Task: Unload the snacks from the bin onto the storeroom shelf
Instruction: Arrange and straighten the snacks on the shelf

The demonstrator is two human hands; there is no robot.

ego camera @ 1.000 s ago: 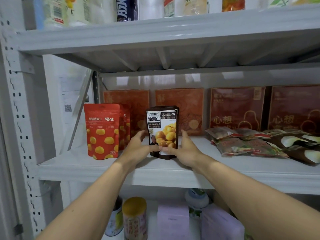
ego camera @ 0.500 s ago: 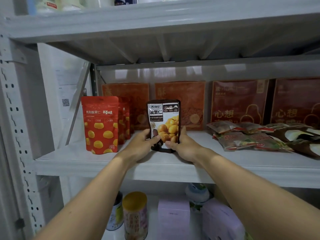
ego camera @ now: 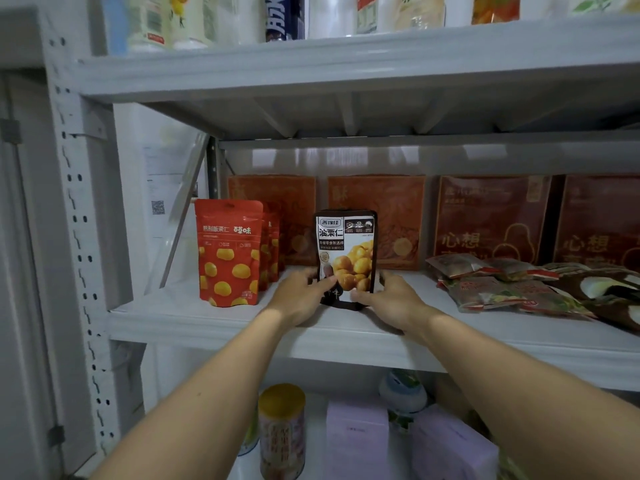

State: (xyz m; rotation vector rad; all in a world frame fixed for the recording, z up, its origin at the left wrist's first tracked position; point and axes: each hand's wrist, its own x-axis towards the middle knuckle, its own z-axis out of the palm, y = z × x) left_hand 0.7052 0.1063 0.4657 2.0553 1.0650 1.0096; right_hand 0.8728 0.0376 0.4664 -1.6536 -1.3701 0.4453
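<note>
A dark brown chestnut pouch (ego camera: pixel 346 247) with yellow nuts printed on it stands upright on the white middle shelf (ego camera: pixel 346 332). My left hand (ego camera: pixel 300 295) grips its lower left edge with the thumb on the front. My right hand (ego camera: pixel 389 301) holds its lower right edge the same way. Left of it stands a row of red chestnut pouches (ego camera: pixel 228 252). The bin is out of view.
Flat snack packets (ego camera: pixel 512 287) lie in a pile at the right of the shelf. Red-brown boxes (ego camera: pixel 491 220) line the back wall. Bottles stand on the upper shelf (ego camera: pixel 346 60). A yellow-lidded can (ego camera: pixel 282 427) and lilac boxes (ego camera: pixel 356 441) sit below.
Both hands keep hold of the brown pouch's lower edges; it stays upright on the shelf. The camera view has tipped up and down slightly.
</note>
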